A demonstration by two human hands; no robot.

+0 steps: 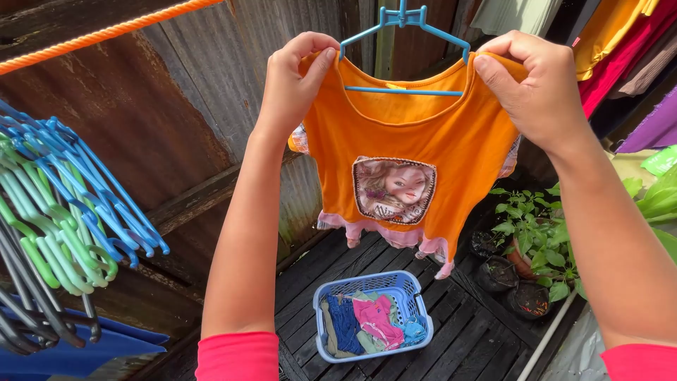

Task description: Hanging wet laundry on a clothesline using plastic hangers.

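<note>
Left hand point(293, 81) and right hand point(539, 88), each grip pinched closed on an orange child's shirt point(416, 152) shoulder over a blue hanger point(403, 42).

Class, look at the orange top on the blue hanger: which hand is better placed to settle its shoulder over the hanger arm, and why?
Probably the right hand: it pinches the orange top at the shoulder with the blue hanger arm showing just beside it. The left hand covers its end.

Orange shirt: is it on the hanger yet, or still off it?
On it. The blue hanger runs inside the neck of the orange shirt, and the left hand and right hand each pinch a shoulder over its ends.
</note>
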